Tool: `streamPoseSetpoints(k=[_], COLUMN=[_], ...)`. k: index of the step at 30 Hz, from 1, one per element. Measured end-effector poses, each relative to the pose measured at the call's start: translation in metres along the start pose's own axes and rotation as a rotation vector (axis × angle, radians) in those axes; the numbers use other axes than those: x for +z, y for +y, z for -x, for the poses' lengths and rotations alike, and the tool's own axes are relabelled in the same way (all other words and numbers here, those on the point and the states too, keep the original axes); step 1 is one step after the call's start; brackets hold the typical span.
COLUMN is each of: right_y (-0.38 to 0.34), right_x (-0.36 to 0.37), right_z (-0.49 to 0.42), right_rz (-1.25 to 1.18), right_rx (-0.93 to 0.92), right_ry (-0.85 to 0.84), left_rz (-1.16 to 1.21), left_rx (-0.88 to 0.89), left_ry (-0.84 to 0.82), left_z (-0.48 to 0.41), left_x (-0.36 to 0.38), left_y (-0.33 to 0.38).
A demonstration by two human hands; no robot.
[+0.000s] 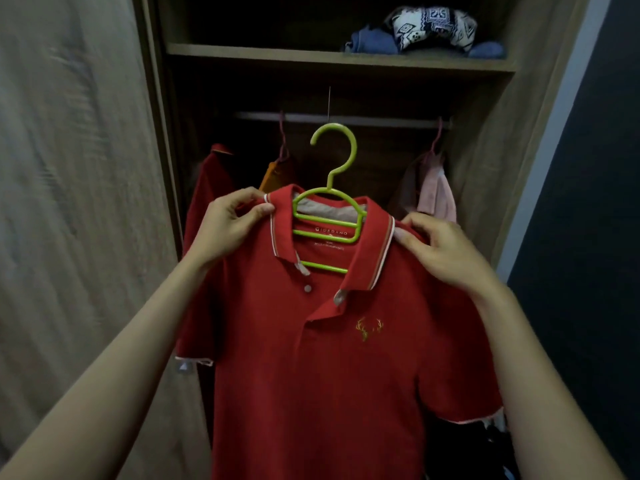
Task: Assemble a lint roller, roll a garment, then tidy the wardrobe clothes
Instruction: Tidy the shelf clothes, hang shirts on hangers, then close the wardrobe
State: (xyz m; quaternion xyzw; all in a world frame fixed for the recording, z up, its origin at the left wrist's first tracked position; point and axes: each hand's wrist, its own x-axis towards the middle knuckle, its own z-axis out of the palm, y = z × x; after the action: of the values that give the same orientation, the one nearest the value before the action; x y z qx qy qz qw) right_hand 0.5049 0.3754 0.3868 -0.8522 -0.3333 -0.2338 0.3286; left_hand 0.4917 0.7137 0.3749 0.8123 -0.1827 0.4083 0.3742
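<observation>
We're at the wardrobe stage. Red polo shirt point(311, 358) is already on the green plastic hanger point(329, 216), held up in front of the open wardrobe point(485, 168), not yet on the rail point(381, 120).

Hands:
- Our left hand point(228, 230): closed in a pinch on the shirt's shoulder right beside the collar, thumb on top, fingers curled under the fabric.
- Our right hand point(440, 247): same pinch on the opposite shoulder, thumb point(403, 235) pressed at the collar edge. Can't tell whether either hand also has the hanger arm through the cloth.

Hanger hook sits below the rail and in front of it, free, not engaged. Placket open, one button visible, collar lying roughly flat.

Progress, judged from this view only:
- Lint roller: not in view. Can't confirm assembly or rolling from here.
- Shirt on hanger: done.
- Hanging it: still to do. There's a gap on the rail between the orange garment point(273, 174) on the left and the pink one point(434, 195) on the right; looks like the slot.
- Another red garment point(211, 188) hangs far left.
- Top shelf point(277, 53) has a loose heap: patterned black-and-white cloth point(433, 26) over blue items point(370, 41). Probably still needs folding.
- Dark clutter at bottom right of the wardrobe, too dim to identify.

Next we'd lift the hook over the rail and release both shoulders.
</observation>
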Motion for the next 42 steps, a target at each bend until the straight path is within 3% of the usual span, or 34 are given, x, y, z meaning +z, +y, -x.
streamPoseSetpoints(k=[3, 5, 10, 16, 29, 35, 42], right_y=[-0.005, 0.0, 0.019, 0.043, 0.029, 0.026, 0.032], right_x=[-0.023, -0.033, -0.069, -0.094, 0.082, 0.121, 0.135], right_z=[0.021, 0.037, 0.076, 0.094, 0.0, -0.054, -0.129], right_rz=[-0.27, -0.387, -0.431, -0.373, -0.381, -0.261, -0.221], right_rx=[0.09, 0.139, 0.237, 0.308, 0.438, 0.495, 0.486], right_ry=[-0.268, -0.284, -0.157, -0.005, 0.354, 0.523, 0.595], left_rz=[0.093, 0.111, 0.032, -0.285, -0.631, -0.624, -0.733], left_rx=[-0.018, -0.009, 0.007, 0.032, -0.033, -0.116, -0.049], left_ry=[-0.043, -0.064, -0.075, 0.083, 0.361, 0.403, 0.469], left_z=[0.004, 0.007, 0.012, 0.028, 0.039, 0.027, 0.015], left_x=[0.014, 0.03, 0.055, 0.04, -0.015, -0.029, -0.026], left_y=[0.0, 0.003, 0.004, -0.016, -0.063, -0.101, -0.141])
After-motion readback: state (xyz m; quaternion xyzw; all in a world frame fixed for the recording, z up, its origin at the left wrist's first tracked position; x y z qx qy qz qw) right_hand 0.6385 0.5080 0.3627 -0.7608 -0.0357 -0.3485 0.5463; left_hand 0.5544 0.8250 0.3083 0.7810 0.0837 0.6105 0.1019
